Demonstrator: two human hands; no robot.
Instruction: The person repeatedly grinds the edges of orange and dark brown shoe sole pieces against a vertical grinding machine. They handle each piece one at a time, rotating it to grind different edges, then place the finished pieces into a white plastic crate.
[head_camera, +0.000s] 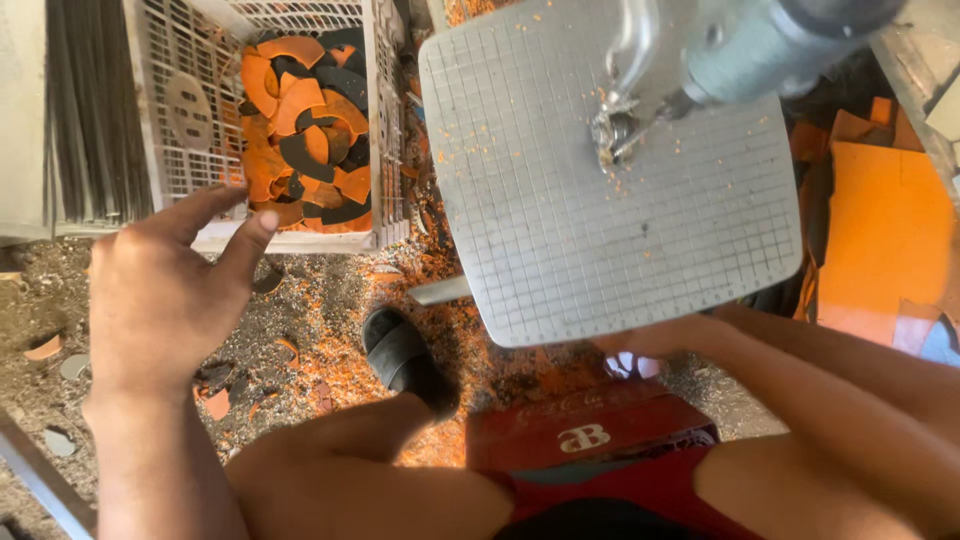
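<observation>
Littered floor, crate (170, 120) beyond fingers (215, 215)

The floor (330, 300) is rough, gritty grey ground, strewn with orange crumbs, dust and odd scraps. Strong daylight falls across it from the left, leaving hard shadows. At the far left stands a pale wall (20, 110) with a stack of thin dark strips (95, 100) leaning beside it. Flat orange sheets (885, 240) lie piled on the right.
</observation>
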